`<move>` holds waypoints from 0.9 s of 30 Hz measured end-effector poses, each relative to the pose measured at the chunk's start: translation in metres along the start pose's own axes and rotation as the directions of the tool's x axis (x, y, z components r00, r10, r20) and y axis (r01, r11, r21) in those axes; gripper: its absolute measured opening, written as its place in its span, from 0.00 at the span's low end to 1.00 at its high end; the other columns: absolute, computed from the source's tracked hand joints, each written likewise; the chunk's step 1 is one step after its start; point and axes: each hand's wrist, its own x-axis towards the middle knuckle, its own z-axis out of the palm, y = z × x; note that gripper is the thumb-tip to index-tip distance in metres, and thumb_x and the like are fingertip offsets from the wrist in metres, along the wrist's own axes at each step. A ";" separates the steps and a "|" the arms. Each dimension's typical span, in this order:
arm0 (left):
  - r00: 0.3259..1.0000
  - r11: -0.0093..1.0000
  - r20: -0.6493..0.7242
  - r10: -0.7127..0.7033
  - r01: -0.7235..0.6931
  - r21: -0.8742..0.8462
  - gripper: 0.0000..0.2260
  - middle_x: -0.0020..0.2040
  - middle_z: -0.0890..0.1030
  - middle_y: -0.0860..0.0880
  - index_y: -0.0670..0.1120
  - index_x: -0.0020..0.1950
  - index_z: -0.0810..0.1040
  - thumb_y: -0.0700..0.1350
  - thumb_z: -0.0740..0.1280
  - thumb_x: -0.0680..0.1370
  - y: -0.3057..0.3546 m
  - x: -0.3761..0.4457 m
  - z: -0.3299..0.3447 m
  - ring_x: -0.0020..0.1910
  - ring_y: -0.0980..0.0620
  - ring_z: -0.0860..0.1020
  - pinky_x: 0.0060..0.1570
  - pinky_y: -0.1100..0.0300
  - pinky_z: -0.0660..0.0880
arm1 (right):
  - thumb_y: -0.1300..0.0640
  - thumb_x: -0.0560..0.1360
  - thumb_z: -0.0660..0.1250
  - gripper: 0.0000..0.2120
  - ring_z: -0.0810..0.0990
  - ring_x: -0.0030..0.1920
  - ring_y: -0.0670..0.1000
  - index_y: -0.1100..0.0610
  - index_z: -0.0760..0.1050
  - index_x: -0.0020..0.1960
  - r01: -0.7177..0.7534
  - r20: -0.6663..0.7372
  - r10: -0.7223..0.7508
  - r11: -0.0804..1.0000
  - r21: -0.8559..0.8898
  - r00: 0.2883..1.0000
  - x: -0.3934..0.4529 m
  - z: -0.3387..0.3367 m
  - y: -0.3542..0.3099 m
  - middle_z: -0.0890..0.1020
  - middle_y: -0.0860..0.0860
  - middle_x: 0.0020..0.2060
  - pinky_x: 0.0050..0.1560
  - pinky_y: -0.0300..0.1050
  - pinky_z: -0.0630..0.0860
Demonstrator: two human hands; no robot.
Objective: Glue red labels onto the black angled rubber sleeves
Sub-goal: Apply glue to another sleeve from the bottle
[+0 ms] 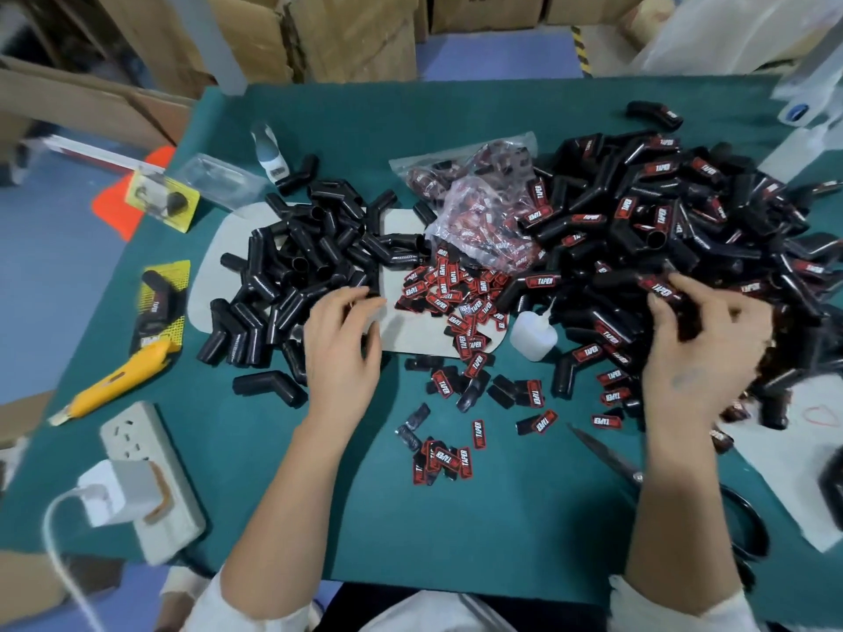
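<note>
A pile of plain black angled sleeves (301,257) lies at left on a pale mat (410,333). Loose red labels (456,294) are spread in the middle, with more labels (442,458) nearer me. A large heap of labelled sleeves (684,207) fills the right side. A small white glue bottle (531,335) lies between labels and heap. My left hand (342,348) hovers at the plain pile's edge, fingers loosely curled, holding nothing. My right hand (702,353) grips a labelled sleeve (659,287) at the heap's front edge.
A clear bag of labels (479,193) sits behind the loose ones. Scissors (611,453) lie under my right forearm. A yellow utility knife (118,383) and a power strip (150,472) are at the left edge of the green table (456,531). Cardboard boxes (346,34) stand behind.
</note>
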 end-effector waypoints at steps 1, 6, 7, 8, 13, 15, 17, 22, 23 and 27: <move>1.000 0.995 -0.002 -0.026 0.026 0.098 0.15 0.64 0.78 0.45 0.44 0.65 0.82 0.35 0.71 0.79 -0.005 0.002 -0.001 0.64 0.42 0.74 0.65 0.50 0.68 | 0.53 0.81 0.71 0.17 0.76 0.59 0.58 0.51 0.80 0.69 0.025 0.025 -0.023 0.996 -0.087 0.999 -0.001 0.002 0.002 0.76 0.56 0.59 0.58 0.42 0.71; 0.993 0.930 -0.016 -0.113 0.112 0.350 0.20 0.62 0.76 0.41 0.46 0.70 0.77 0.44 0.74 0.78 -0.016 0.010 -0.004 0.57 0.38 0.72 0.56 0.44 0.70 | 0.56 0.84 0.67 0.18 0.73 0.62 0.54 0.54 0.76 0.73 0.253 -0.068 -0.251 0.967 0.026 0.966 -0.022 -0.006 -0.006 0.76 0.62 0.59 0.66 0.35 0.65; 0.994 0.917 -0.002 -0.107 0.099 0.386 0.21 0.61 0.77 0.41 0.45 0.70 0.77 0.45 0.74 0.77 -0.015 0.012 -0.003 0.56 0.38 0.72 0.54 0.44 0.70 | 0.56 0.85 0.66 0.17 0.74 0.61 0.48 0.54 0.76 0.73 0.270 -0.022 -0.269 0.957 0.103 0.963 -0.028 -0.007 -0.009 0.77 0.61 0.59 0.64 0.34 0.67; 0.995 0.906 0.011 -0.100 0.086 0.414 0.22 0.60 0.78 0.41 0.45 0.71 0.77 0.46 0.73 0.78 -0.015 0.014 -0.001 0.54 0.37 0.72 0.52 0.44 0.69 | 0.54 0.85 0.66 0.17 0.75 0.59 0.43 0.54 0.76 0.73 0.266 0.061 -0.279 0.949 0.166 0.958 -0.035 -0.009 -0.012 0.78 0.58 0.58 0.61 0.33 0.69; 0.994 0.931 -0.011 -0.109 0.106 0.350 0.20 0.57 0.79 0.40 0.44 0.72 0.77 0.42 0.71 0.79 -0.013 0.017 0.002 0.52 0.37 0.74 0.50 0.44 0.71 | 0.38 0.78 0.67 0.30 0.76 0.60 0.49 0.50 0.71 0.76 0.253 0.466 -0.255 0.965 0.067 0.847 -0.059 0.003 -0.027 0.80 0.43 0.61 0.57 0.48 0.74; 0.993 0.964 -0.026 -0.117 0.120 0.237 0.20 0.58 0.78 0.41 0.44 0.72 0.77 0.41 0.69 0.80 -0.010 0.014 -0.001 0.54 0.38 0.75 0.51 0.45 0.74 | 0.39 0.77 0.69 0.29 0.76 0.62 0.52 0.51 0.73 0.75 0.260 0.499 -0.219 0.965 -0.014 0.839 -0.064 0.013 -0.030 0.82 0.45 0.61 0.56 0.51 0.76; 0.989 0.988 -0.042 -0.144 0.146 0.044 0.19 0.59 0.76 0.45 0.45 0.72 0.78 0.40 0.69 0.81 -0.003 0.007 -0.003 0.55 0.44 0.76 0.54 0.51 0.76 | 0.45 0.78 0.72 0.25 0.77 0.61 0.55 0.53 0.76 0.72 0.256 0.495 -0.187 0.964 -0.074 0.848 -0.066 0.022 -0.030 0.83 0.49 0.59 0.55 0.53 0.76; 0.960 0.810 0.160 -0.230 0.279 -0.516 0.13 0.57 0.76 0.58 0.51 0.64 0.79 0.41 0.67 0.81 0.024 -0.008 -0.004 0.60 0.60 0.78 0.60 0.68 0.73 | 0.51 0.79 0.73 0.15 0.74 0.57 0.49 0.53 0.80 0.65 0.197 0.471 -0.173 0.980 -0.002 0.865 -0.069 0.028 -0.025 0.84 0.48 0.54 0.51 0.40 0.66; 0.943 0.731 0.248 -0.222 0.329 -0.598 0.11 0.56 0.79 0.59 0.51 0.61 0.77 0.39 0.65 0.81 0.031 -0.011 -0.004 0.60 0.54 0.80 0.60 0.62 0.77 | 0.51 0.79 0.72 0.14 0.74 0.57 0.48 0.50 0.79 0.64 0.193 0.462 -0.200 0.979 0.064 0.864 -0.071 0.026 -0.024 0.82 0.44 0.53 0.51 0.37 0.64; 0.919 0.512 0.369 -0.137 0.384 -0.768 0.08 0.45 0.81 0.49 0.48 0.53 0.73 0.35 0.62 0.81 0.055 -0.015 -0.009 0.43 0.45 0.79 0.48 0.56 0.76 | 0.50 0.81 0.70 0.12 0.79 0.55 0.47 0.43 0.77 0.63 0.149 0.495 -0.281 0.945 0.290 0.822 -0.079 0.020 -0.027 0.79 0.36 0.54 0.53 0.46 0.76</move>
